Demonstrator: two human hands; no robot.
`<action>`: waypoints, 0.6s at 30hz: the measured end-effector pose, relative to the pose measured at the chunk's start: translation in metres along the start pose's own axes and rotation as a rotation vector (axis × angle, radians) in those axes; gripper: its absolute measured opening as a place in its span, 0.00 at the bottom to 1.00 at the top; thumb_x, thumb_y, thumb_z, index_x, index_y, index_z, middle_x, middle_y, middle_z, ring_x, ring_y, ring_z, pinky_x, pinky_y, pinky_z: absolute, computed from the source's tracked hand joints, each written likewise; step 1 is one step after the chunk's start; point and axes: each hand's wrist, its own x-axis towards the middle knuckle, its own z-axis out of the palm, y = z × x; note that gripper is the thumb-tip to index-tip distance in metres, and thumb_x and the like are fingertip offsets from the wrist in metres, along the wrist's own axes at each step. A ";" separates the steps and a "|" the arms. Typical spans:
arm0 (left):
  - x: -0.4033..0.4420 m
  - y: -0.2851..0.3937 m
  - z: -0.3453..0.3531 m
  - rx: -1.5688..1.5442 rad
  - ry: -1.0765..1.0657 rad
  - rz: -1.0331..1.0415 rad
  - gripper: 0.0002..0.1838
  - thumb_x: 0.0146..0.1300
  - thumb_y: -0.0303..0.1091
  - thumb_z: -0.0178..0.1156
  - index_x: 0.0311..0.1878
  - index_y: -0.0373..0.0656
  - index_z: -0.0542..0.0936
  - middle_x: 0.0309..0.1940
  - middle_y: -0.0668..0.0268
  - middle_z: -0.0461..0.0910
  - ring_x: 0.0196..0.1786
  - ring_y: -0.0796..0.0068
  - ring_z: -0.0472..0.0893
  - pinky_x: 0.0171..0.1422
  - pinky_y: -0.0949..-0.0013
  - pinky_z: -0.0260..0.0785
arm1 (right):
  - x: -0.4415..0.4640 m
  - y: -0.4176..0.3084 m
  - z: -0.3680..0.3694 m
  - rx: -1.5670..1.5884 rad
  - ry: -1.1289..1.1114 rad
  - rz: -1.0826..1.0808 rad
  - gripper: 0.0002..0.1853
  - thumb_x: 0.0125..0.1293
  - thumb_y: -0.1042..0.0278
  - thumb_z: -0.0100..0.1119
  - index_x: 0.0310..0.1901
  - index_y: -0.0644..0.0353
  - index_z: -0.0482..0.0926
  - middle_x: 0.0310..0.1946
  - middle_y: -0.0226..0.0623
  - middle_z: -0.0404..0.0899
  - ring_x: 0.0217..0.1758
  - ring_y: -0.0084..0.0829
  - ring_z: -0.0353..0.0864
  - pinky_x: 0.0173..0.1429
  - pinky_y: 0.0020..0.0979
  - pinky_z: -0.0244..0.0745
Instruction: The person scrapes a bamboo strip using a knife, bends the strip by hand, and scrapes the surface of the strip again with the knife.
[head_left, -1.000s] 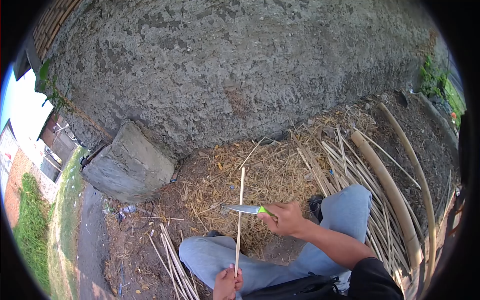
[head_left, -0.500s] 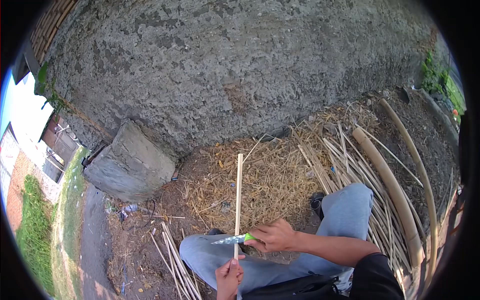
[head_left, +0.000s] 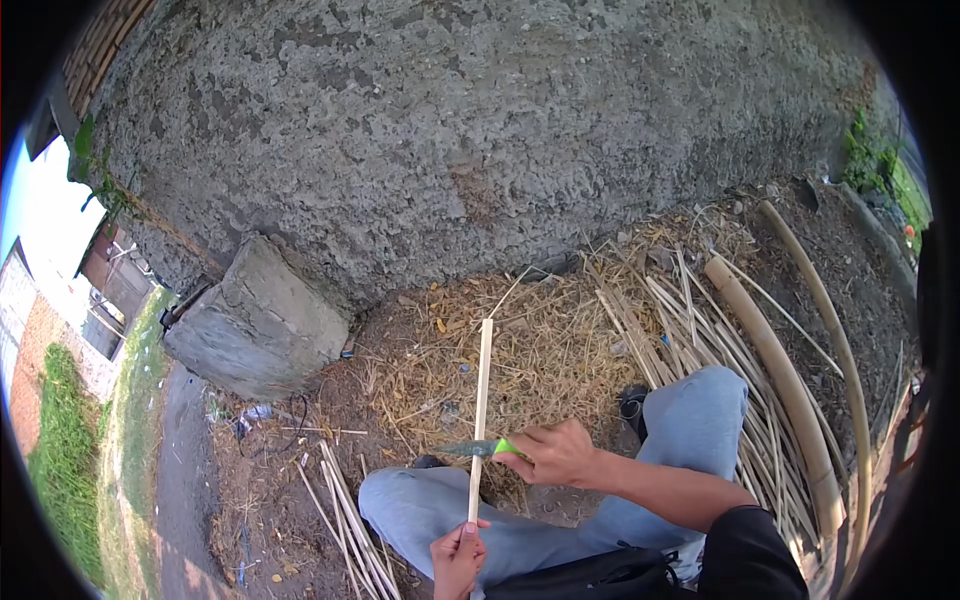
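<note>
A pale, narrow bamboo strip [head_left: 483,385] points up and away from the lap. Its lower end is pinched in my left hand [head_left: 459,556], thumb on top. My right hand [head_left: 556,454] is closed round the green handle of a knife [head_left: 468,449]. The blade points left and lies across the strip, a little above my left hand. Under both hands are my bent legs in light blue jeans [head_left: 688,420].
A rough grey wall [head_left: 480,130] rises in front, with a concrete block [head_left: 262,325] at its left. Shavings [head_left: 520,370] cover the ground. Split bamboo strips [head_left: 715,355] and a thick bamboo piece [head_left: 770,370] lie right; more strips [head_left: 345,520] lie lower left.
Over the last second the knife has moved down the strip toward my left hand, then part of the way back up. The strip has shifted slightly, and its wider face now shows.
</note>
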 end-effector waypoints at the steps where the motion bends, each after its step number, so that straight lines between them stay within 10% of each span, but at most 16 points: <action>1: -0.001 -0.002 0.000 -0.003 0.007 -0.005 0.16 0.76 0.43 0.52 0.45 0.42 0.82 0.19 0.79 0.66 0.18 0.89 0.62 0.20 0.80 0.50 | -0.004 -0.006 0.001 0.016 -0.020 -0.045 0.15 0.64 0.52 0.65 0.27 0.52 0.81 0.15 0.30 0.77 0.11 0.32 0.74 0.13 0.34 0.64; 18: -0.016 -0.026 -0.014 0.035 -0.073 0.039 0.14 0.76 0.41 0.51 0.47 0.41 0.81 0.18 0.81 0.62 0.20 0.91 0.61 0.22 0.79 0.50 | 0.025 0.025 -0.020 -0.084 0.072 0.100 0.18 0.67 0.49 0.60 0.27 0.54 0.81 0.15 0.31 0.77 0.11 0.34 0.74 0.13 0.35 0.64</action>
